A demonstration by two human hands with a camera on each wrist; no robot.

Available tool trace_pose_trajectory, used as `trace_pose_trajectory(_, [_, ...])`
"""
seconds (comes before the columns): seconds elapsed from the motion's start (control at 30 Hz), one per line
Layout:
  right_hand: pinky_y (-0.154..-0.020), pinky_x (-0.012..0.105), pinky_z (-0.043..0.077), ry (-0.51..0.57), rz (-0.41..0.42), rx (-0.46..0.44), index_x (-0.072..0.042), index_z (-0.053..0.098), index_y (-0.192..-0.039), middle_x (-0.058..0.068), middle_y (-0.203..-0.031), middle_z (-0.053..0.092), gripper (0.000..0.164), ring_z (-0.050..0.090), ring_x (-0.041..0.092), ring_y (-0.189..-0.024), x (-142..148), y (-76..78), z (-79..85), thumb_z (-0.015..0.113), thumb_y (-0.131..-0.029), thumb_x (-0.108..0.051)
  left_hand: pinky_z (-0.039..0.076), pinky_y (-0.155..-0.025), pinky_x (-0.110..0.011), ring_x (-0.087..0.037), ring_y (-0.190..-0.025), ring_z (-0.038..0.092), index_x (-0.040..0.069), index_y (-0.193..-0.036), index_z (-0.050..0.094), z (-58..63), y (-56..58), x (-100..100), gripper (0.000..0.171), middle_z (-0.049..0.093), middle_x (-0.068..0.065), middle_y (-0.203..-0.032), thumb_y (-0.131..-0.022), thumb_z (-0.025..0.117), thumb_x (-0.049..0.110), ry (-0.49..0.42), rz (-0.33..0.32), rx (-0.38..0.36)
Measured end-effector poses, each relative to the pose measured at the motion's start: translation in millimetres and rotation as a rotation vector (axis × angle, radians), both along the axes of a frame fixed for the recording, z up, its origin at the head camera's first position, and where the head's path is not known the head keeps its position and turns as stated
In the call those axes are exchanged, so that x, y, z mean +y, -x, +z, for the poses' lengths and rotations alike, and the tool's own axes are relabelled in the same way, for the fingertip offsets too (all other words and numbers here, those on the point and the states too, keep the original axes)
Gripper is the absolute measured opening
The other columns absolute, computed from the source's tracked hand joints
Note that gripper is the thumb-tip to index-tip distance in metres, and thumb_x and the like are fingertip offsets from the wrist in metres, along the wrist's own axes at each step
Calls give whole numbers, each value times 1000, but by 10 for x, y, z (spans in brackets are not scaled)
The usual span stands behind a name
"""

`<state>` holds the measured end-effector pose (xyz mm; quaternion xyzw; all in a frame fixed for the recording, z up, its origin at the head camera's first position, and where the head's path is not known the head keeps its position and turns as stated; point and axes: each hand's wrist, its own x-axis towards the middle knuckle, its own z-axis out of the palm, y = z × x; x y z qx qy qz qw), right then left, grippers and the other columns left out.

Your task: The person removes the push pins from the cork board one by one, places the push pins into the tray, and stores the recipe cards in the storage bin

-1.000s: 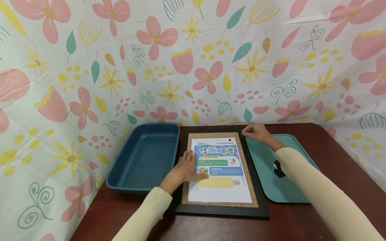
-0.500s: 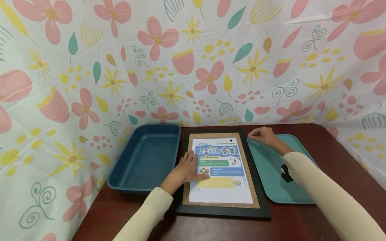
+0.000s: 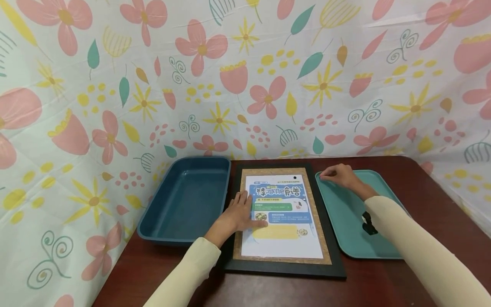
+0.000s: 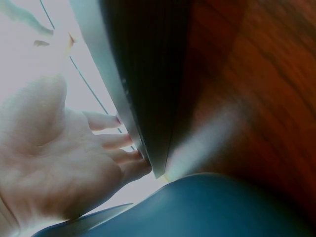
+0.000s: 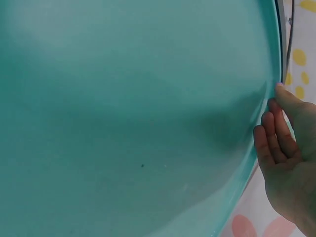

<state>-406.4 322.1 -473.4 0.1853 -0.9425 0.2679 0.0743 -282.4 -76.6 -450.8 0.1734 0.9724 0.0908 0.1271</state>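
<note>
A white printed poster (image 3: 281, 247) lies on a cork board with a black frame (image 3: 284, 268). My left hand (image 3: 238, 213) rests on the poster's left side, fingers extended and thumb spread. In the left wrist view the black frame's edge (image 4: 143, 89) runs beside those fingers. A black round pin (image 3: 294, 177) sits at the poster's upper right. My right hand (image 3: 341, 175) is over the upper left corner of the teal tray (image 3: 364, 238), thumb and fingertips drawn together. In the right wrist view its fingertips are right at the tray's rim (image 5: 270, 89); I cannot tell whether they pinch anything.
A deep dark-blue basin (image 3: 184, 213) stands left of the board. A black wrist camera (image 3: 369, 224) is on my right wrist above the tray. Behind the reddish-brown table (image 3: 406, 170) hangs a flowered cloth (image 3: 268, 64).
My right hand has moved right and slightly down, from above the frame's upper right corner to the tray's upper left corner. My left hand has stayed on the poster.
</note>
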Motion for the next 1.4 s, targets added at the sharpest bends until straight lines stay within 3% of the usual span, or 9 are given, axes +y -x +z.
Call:
trace_pose_trajectory(0.6, [-88,57,56,27,-47,-23,1,81,-105,20,-105,77,17,71,34,-95,37,-41,-136,75,-97,-13,18,-126,-52,-38,-159,6,4,-166,16,-11,-38,4,114,7,-18,-173,-90,61,76,-6,1,-7])
trace_pose_trajectory(1.0, [-86,56,58,39,-54,11,3,79,-110,22,-107,77,21,72,38,-96,25,-89,-133,75,-97,-13,16,-127,-51,-37,-160,4,5,-167,14,7,-46,9,113,4,-16,-174,-91,58,77,15,2,-19])
trace_pose_trajectory(1.4, [-86,56,58,36,-25,16,4,77,-116,21,-108,77,26,72,39,-98,-44,-80,-11,76,-97,-14,16,-127,-53,-38,-160,4,4,-167,15,-21,-11,-8,114,5,-17,-173,-91,62,74,-24,6,-1])
